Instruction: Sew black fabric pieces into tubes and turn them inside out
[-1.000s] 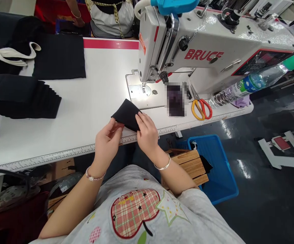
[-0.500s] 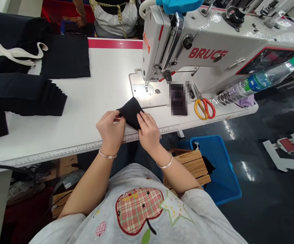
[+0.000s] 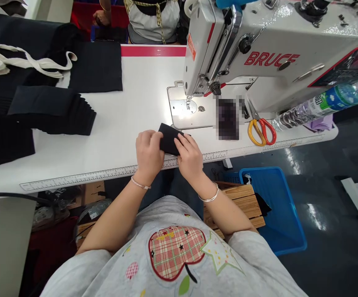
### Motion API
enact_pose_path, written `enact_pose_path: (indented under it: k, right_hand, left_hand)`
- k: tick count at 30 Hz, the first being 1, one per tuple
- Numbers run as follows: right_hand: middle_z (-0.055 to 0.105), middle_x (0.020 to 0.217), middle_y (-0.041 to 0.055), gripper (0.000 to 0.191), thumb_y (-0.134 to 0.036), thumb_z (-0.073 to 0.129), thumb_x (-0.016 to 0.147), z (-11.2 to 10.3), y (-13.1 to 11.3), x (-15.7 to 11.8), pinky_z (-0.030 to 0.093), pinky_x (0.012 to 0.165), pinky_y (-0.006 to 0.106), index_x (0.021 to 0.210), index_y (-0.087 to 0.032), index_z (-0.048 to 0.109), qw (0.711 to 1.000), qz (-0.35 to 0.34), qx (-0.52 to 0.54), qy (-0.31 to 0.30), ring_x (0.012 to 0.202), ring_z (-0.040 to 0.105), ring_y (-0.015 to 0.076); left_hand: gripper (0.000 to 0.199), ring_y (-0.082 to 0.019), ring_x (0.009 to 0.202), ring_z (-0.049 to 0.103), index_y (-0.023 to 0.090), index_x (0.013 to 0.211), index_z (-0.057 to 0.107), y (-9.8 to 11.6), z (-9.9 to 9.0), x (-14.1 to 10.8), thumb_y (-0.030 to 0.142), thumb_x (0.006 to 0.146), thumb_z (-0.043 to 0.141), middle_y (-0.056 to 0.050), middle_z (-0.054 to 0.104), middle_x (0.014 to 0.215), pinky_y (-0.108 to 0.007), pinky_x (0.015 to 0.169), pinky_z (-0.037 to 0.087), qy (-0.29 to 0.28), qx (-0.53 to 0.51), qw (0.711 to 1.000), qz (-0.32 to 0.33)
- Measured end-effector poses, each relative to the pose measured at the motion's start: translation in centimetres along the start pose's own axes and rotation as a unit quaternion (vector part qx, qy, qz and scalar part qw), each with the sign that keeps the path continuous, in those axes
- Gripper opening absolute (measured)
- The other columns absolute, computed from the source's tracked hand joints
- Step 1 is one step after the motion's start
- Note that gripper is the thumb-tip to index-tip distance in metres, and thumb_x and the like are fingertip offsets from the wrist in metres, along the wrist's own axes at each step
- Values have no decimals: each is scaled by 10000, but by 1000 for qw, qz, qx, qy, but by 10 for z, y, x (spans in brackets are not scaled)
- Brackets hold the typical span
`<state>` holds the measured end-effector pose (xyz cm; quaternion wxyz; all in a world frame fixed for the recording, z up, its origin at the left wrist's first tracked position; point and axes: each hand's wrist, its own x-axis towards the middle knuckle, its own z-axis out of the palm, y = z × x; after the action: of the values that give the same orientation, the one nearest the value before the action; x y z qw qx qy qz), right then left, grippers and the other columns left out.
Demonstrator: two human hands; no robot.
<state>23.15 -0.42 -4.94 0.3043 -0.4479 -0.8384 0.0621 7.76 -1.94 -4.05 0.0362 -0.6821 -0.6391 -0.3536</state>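
Note:
A small dark cloth piece (image 3: 170, 139) is held between my two hands at the front edge of the white table, just in front of the sewing machine's needle plate (image 3: 179, 108). My left hand (image 3: 149, 154) grips its left end with curled fingers, the thumb on the near side. On the right end, my right hand (image 3: 190, 156) presses with its fingertips on top; its thumb is hidden. The cloth looks folded into a narrow rectangle.
The sewing machine (image 3: 259, 49) fills the upper right. Scissors (image 3: 262, 131) and a plastic bottle (image 3: 324, 103) lie right of it. Stacked dark cloth (image 3: 55, 109) and a white strip (image 3: 30, 62) are at left. A blue bin (image 3: 285, 214) stands below; another person's hand (image 3: 102, 17) shows behind.
The cloth has gone from a pointed, spread shape to a narrower rectangle. My left hand has turned and closed round its left end. The whole view has shifted, moving the table scene rightward.

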Motion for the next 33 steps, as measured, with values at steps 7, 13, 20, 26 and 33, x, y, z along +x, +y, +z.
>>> enact_pose_path:
  k: [7, 13, 20, 26, 33]
  right_hand:
    - [634, 1289, 131, 529, 5, 417, 749, 2, 5, 4, 441, 1104, 480, 1210, -99, 656, 998, 15, 57, 21, 1267, 495, 274]
    - [604, 1289, 132, 538, 5, 417, 720, 9, 13, 3, 444, 1079, 521, 1178, -147, 654, 995, 40, 70, 67, 1242, 494, 276]
    - [639, 1218, 125, 500, 17, 385, 747, 8, 7, 8, 477, 1031, 490, 1104, -155, 691, 994, 44, 64, 76, 1157, 542, 267]
    - [621, 1173, 138, 536, 42, 412, 662, 12, 6, 13, 513, 955, 454, 1092, -135, 681, 991, 34, 57, 115, 1080, 536, 263]
    - [631, 1106, 129, 374, -46, 380, 879, 6, 9, 14, 513, 929, 478, 1043, -179, 689, 994, -28, 32, 98, 1051, 544, 266]
  left_hand:
    - [201, -227, 720, 510, 196, 810, 592, 7, -1, 10, 50, 784, 457, -73, 627, 781, -345, 629, 355, -65, 86, 984, 143]
    - [239, -215, 711, 512, 199, 780, 569, 0, -6, 11, 9, 728, 433, -74, 590, 797, -319, 594, 352, -71, 40, 994, 77]
    - [262, -199, 740, 502, 208, 744, 551, -9, -3, 5, -18, 711, 423, -62, 571, 811, -306, 618, 382, -43, 44, 995, 79]
    - [246, -200, 717, 474, 204, 723, 529, -7, -7, 8, -11, 755, 414, -69, 570, 783, -308, 600, 352, -57, 45, 993, 98]
    - [269, -202, 748, 495, 207, 743, 576, -14, -14, 7, 55, 864, 390, -88, 612, 823, -311, 571, 342, -75, 70, 981, 162]
